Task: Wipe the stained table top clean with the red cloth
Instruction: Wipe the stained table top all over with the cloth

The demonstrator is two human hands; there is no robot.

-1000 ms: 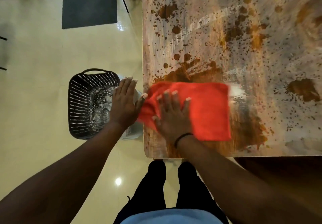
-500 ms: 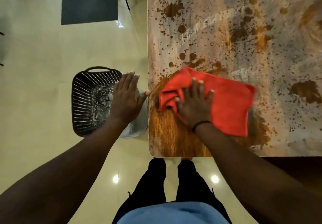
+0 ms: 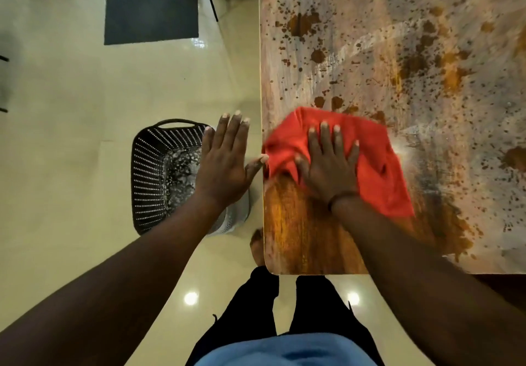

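The red cloth [image 3: 375, 161] lies bunched near the left edge of the table top [image 3: 384, 52], which is covered in brown splashes and spots. My right hand [image 3: 327, 163] presses flat on the cloth with spread fingers. Below the cloth a strip of bare wood grain [image 3: 296, 223] shows. My left hand [image 3: 227, 161] hovers flat beside the table's left edge, over the floor, its thumb tip touching the cloth's corner at the edge.
A black perforated basket [image 3: 150, 175] stands on the cream floor left of the table, partly under my left hand. A dark mat [image 3: 150, 13] lies farther back. My legs stand at the table's near left corner.
My right hand has swept the cloth right, then back left to the table's edge, bunching it. The wiped wood patch at the near corner has grown. My left hand stays beside the edge.
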